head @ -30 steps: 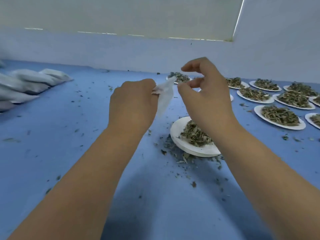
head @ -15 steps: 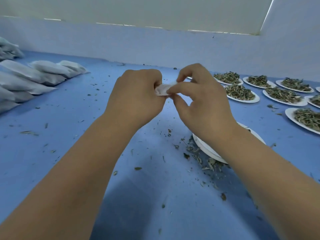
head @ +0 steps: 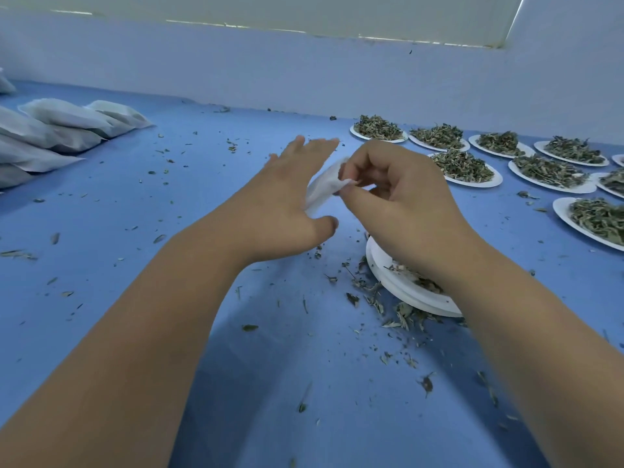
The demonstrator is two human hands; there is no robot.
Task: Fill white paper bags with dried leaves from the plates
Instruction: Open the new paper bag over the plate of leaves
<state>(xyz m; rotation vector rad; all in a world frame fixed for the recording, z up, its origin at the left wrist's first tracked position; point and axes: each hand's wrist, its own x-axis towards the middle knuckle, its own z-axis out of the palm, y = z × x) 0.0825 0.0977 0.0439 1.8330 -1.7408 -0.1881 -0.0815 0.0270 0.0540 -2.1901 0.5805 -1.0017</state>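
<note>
Uncurled since the earlier frame, the left hand (head: 290, 201) lies straight-fingered against the white paper bag (head: 320, 190), perhaps opening it. The right hand (head: 401, 204) pinches its edge. The bag runs 7 to 1 o'clock between them, and the leaf plate (head: 398, 292) sits at 5 o'clock, under the right wrist.

— What lies beneath your fingers (head: 314, 152)?
— A blue table cover (head: 135, 204), running out to either side of them and back toward you.
— And past your fingertips?
— A pale wall (head: 236, 72), with a greenish panel (head: 337, 11) higher up, well beyond them.
</note>
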